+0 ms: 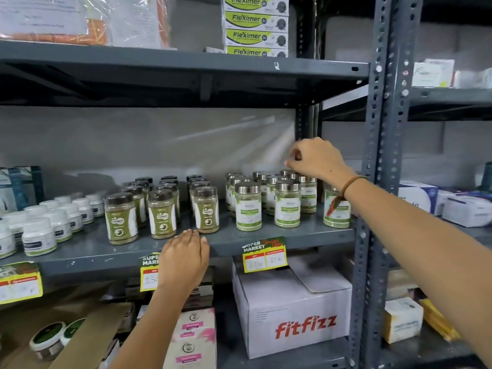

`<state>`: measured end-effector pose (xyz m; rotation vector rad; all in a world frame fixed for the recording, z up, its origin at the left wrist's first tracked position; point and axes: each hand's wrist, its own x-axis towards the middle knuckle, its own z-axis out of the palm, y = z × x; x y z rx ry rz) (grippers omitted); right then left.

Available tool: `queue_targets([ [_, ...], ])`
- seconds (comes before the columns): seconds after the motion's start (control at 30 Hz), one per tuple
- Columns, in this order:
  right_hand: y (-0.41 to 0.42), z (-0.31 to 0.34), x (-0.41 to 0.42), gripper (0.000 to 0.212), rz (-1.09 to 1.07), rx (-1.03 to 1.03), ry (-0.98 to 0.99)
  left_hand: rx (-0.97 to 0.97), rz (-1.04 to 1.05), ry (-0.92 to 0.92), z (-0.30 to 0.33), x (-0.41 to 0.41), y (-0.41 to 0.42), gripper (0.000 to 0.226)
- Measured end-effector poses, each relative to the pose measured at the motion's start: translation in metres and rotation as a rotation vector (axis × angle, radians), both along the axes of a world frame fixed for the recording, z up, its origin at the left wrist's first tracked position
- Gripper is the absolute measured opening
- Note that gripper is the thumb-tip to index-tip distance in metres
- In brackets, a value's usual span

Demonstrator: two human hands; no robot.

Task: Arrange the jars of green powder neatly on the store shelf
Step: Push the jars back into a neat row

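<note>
Several silver-lidded jars of green powder [248,206] stand in rows on the right part of the grey shelf [292,235]; one jar [336,211] stands apart at the far right behind my forearm. Darker-lidded green powder jars [162,214] stand in rows to their left. My right hand [315,158] hovers over the back row of silver-lidded jars, fingers curled, fingertips touching a rear lid [288,173]; I cannot see a firm grip. My left hand [183,258] rests flat on the shelf's front edge, holding nothing.
White jars [40,235] fill the shelf's left end. Price tags [265,255] hang on the front edge. Below sit a white fitfizz box [292,312] and pink cartons [197,331]. A grey upright post [378,155] bounds the right side. Green Fleximer boxes [255,25] are stacked above.
</note>
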<state>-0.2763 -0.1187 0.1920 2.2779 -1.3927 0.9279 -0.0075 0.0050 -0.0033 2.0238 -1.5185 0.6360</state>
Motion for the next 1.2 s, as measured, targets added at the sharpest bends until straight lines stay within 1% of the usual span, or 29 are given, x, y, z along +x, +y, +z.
queue_targets([
  [0.1,-0.007,-0.005,-0.028,0.038,-0.225,0.035,0.205,0.015,0.002,-0.001,0.001,0.0,0.0,0.055],
  [0.17,-0.011,-0.01,-0.039,0.042,-0.317,0.074,0.295,0.018,0.0,0.003,0.001,0.001,0.0,0.054],
  [0.3,-0.018,-0.017,-0.048,0.05,-0.426,0.163,0.388,0.01,-0.007,0.001,0.001,0.001,0.002,0.057],
  [0.4,-0.022,-0.022,-0.05,0.051,-0.477,0.218,0.425,0.011,-0.01,0.001,0.002,0.0,0.003,0.06],
  [0.53,-0.03,-0.029,-0.051,0.05,-0.457,0.23,0.44,0.008,-0.009,0.01,0.002,0.0,0.004,0.062],
  [0.7,-0.038,-0.033,-0.051,0.046,-0.385,0.204,0.378,0.006,-0.011,0.003,0.001,0.0,0.004,0.062],
  [0.9,-0.043,-0.034,-0.052,0.047,-0.28,0.25,0.283,0.0,-0.01,0.014,0.0,-0.001,0.003,0.06],
  [1.03,-0.045,-0.033,-0.053,0.052,-0.215,0.303,0.223,0.009,-0.002,0.008,0.0,-0.001,0.004,0.058],
  [1.2,-0.046,-0.03,-0.055,0.053,-0.192,0.32,0.197,0.019,0.009,-0.002,0.0,-0.001,0.003,0.058],
])
